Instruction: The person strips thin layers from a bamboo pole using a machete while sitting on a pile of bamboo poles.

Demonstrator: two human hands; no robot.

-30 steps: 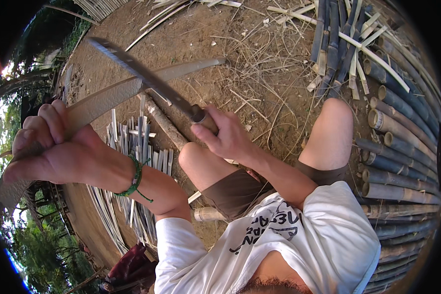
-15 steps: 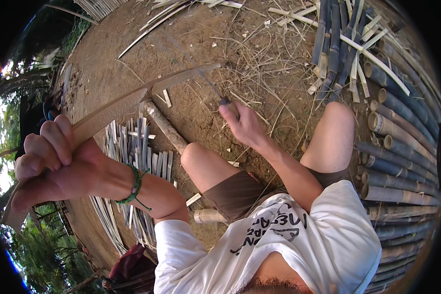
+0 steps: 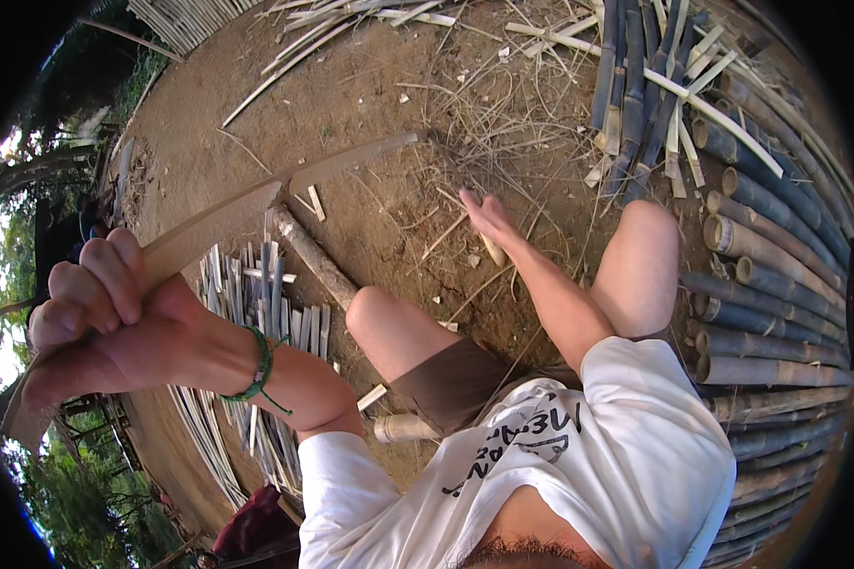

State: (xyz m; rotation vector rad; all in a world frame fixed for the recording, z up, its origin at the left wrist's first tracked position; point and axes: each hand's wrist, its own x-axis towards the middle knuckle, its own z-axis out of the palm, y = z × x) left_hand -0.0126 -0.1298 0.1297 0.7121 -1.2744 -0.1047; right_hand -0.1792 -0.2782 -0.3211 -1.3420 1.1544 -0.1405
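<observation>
My left hand (image 3: 114, 313), with a green cord bracelet at its wrist, is closed around a long brown bamboo strip (image 3: 213, 223). The strip slants away to the upper right, passing by the top end of a wooden stick (image 3: 313, 256), and its far tip is in the air over the ground. Right of that tip, my right hand (image 3: 491, 223) grips a knife by its handle (image 3: 495, 252), whose light butt shows below the fist. The blade cannot be made out at this moment. A gap separates the right hand from the strip.
Split bamboo slats (image 3: 275, 294) lie in a pile beside my left knee. Stacked bamboo poles (image 3: 778, 370) line the right side, with dark split lengths (image 3: 636, 85) at the upper right. Thin shavings (image 3: 484, 123) litter the dirt ahead. A short bamboo piece (image 3: 400, 429) lies by my thigh.
My right hand has swung right and slightly up with the knife, away from the strip; the blade seen across the strip before no longer shows. My left hand stays nearly still on the strip.
</observation>
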